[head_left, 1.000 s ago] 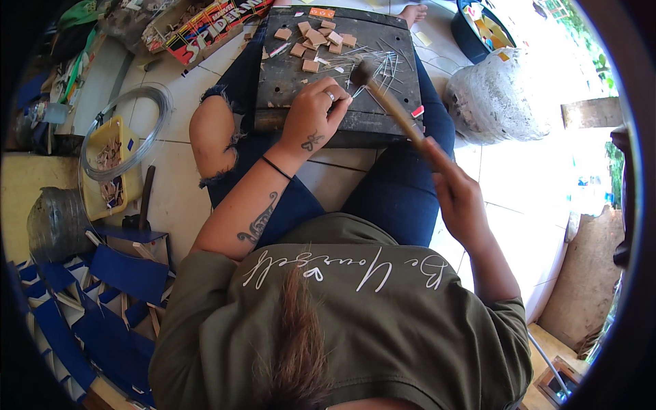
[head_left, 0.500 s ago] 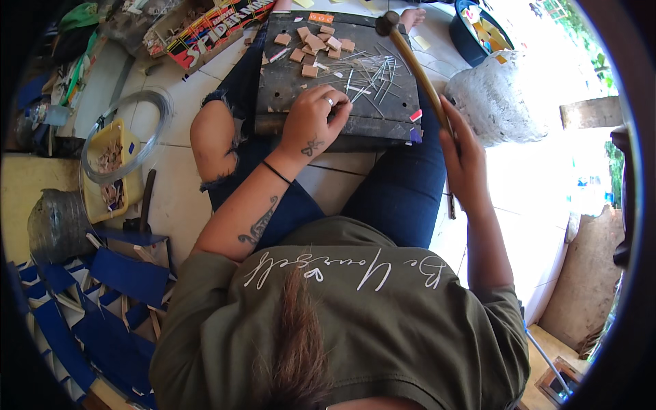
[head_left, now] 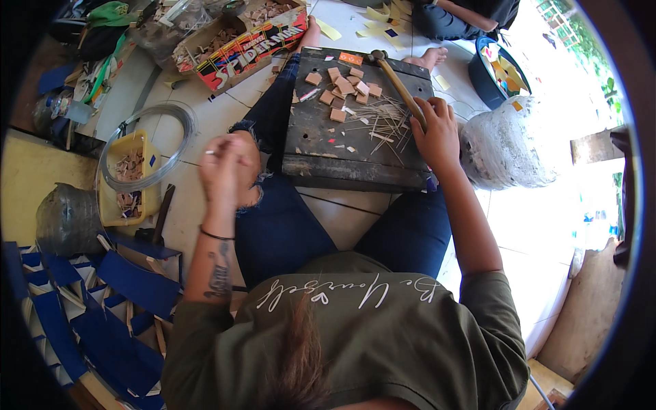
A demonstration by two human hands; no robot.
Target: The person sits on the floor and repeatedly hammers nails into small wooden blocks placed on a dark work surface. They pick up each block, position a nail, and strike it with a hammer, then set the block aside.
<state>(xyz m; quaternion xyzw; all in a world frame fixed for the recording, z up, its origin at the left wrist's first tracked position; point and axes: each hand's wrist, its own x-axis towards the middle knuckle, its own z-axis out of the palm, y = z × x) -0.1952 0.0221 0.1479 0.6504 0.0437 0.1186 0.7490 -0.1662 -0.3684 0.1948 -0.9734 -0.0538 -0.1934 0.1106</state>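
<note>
Head view, sweeping left to right: a coil of grey wire (head_left: pixel 147 147) and a yellow plastic tub of small tan pieces (head_left: pixel 126 181) sit on the tiled floor (head_left: pixel 205 212). Left hand (head_left: pixel 222 167) is raised over the knee, fingers pinched together on something thin and pale, too small to identify. Across the lap lies a dark wooden board (head_left: pixel 355 160), square tan chips (head_left: pixel 345 85) near its far edge, thin pale slivers (head_left: pixel 383 119) toward its right side. Right hand (head_left: pixel 437 133), fingers clamped on a wooden-handled hammer (head_left: pixel 393 78), whose head rests at the board's far edge.
</note>
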